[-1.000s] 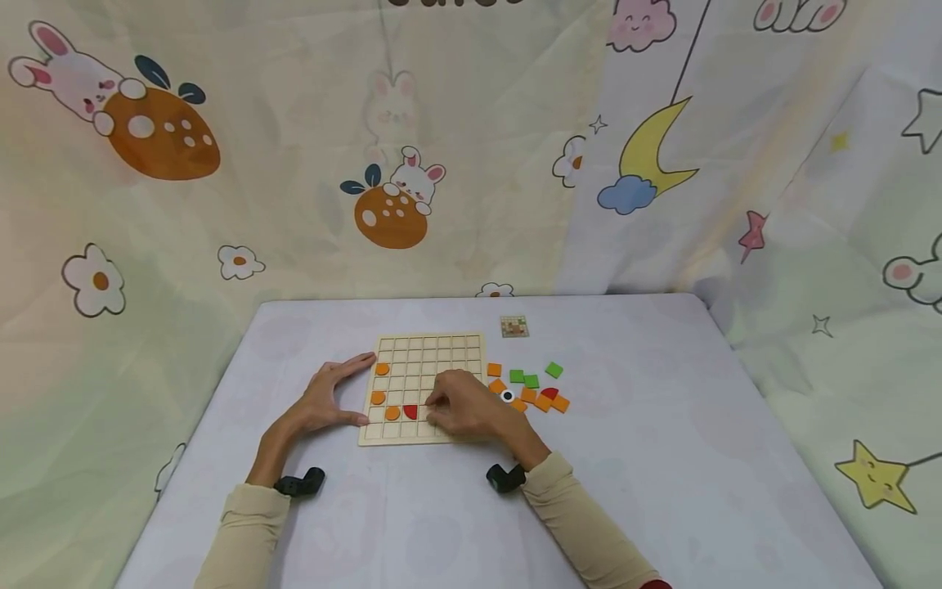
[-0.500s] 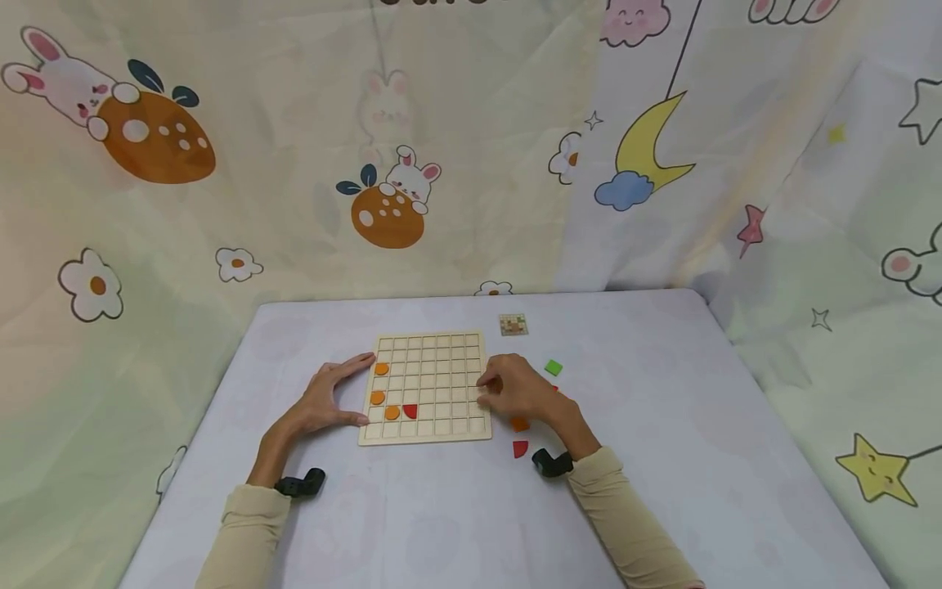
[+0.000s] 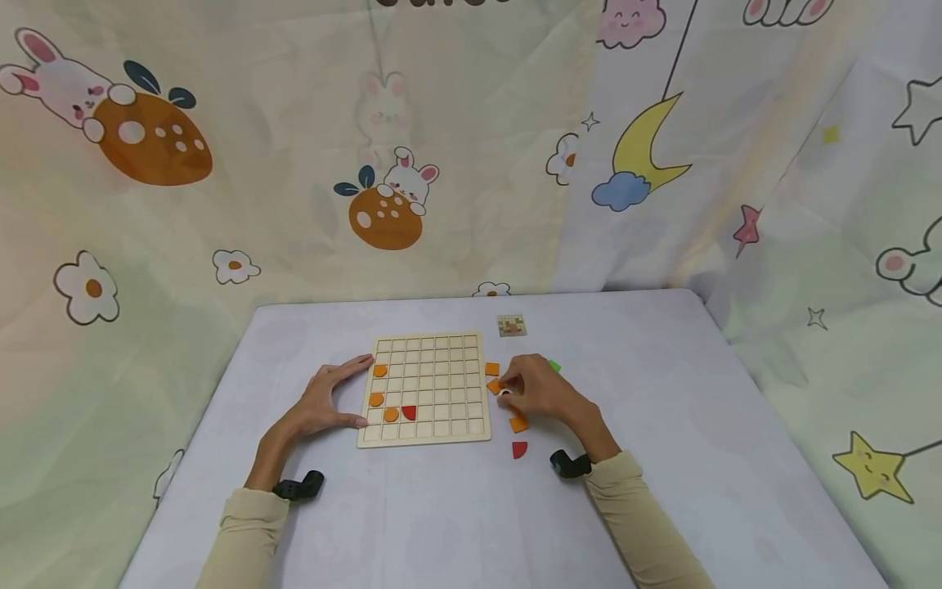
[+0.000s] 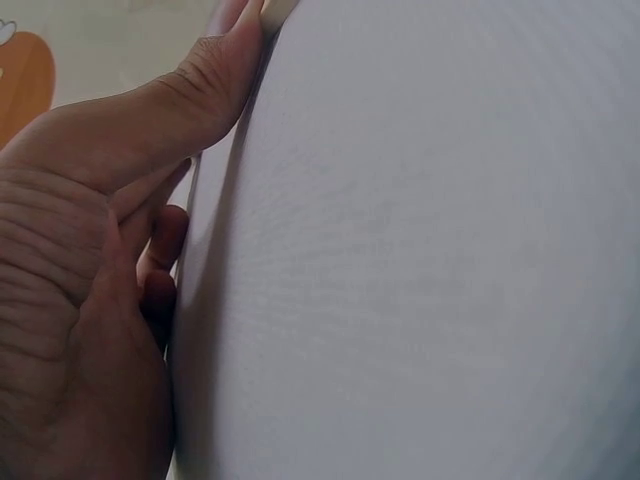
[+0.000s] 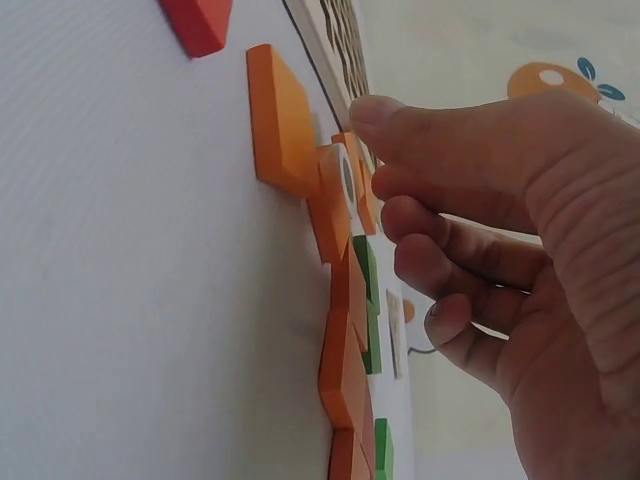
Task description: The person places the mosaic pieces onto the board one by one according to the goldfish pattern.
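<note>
A square wooden grid board [image 3: 441, 388] lies on the table, bearing three orange discs [image 3: 391, 415] and a red quarter-circle tile [image 3: 409, 413]. My left hand [image 3: 324, 399] spans the board's left edge, thumb and index finger stretched apart and touching it. Right of the board, my right hand [image 3: 540, 386] is low over a row of loose tiles. Its thumb and bent fingers are parted, with nothing visible held between them. Nearest the fingertips is a small white disc with a dark centre [image 5: 348, 180], resting on an orange square tile [image 5: 327, 215].
Another orange square [image 3: 518, 424] and a red quarter-circle tile [image 3: 519, 450] lie nearer the front. Green square tiles [image 5: 372, 335] are partly hidden behind the right hand. Beyond them lies a small pattern card [image 3: 512, 325]. A printed fabric backdrop stands behind the table.
My right hand has moved off the board to the right and come down among the loose tiles. The front red tile is now uncovered. My left hand stays at the board's edge.
</note>
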Demonstrator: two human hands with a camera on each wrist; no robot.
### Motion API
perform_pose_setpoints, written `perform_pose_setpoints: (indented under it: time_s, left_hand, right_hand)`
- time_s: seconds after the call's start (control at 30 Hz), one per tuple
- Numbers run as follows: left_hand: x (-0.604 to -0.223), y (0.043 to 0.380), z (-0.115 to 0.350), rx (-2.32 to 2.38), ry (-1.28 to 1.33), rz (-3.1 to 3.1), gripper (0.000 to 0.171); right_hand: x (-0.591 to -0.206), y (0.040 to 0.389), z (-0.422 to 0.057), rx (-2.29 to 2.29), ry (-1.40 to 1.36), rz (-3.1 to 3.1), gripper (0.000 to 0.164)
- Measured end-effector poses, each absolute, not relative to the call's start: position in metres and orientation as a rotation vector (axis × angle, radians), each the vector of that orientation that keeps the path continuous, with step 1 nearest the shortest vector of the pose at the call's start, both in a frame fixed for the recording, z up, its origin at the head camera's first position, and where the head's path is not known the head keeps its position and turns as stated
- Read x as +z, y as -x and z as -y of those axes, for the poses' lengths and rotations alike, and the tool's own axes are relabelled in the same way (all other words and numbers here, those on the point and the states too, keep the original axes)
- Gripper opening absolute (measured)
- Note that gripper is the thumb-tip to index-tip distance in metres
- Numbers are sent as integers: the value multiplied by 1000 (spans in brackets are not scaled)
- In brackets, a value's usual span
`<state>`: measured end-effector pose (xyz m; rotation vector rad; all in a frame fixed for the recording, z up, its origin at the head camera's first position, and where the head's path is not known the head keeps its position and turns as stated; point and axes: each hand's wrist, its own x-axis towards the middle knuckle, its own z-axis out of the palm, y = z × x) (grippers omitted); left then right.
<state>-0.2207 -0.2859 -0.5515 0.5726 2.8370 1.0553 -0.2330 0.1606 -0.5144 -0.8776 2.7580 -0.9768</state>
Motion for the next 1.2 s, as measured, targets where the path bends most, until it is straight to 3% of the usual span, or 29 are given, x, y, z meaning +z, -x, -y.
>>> perform_pose_setpoints:
  time_s: [0.4, 1.2]
  left_hand:
    - [-551, 220, 289, 1069, -580, -2836, 116]
    - [-553, 221, 289, 1081, -610, -2837, 116]
  right_hand:
    - [-514, 230, -157, -884, 677, -2838, 26]
    - [-512, 226, -154, -868, 781, -2854, 16]
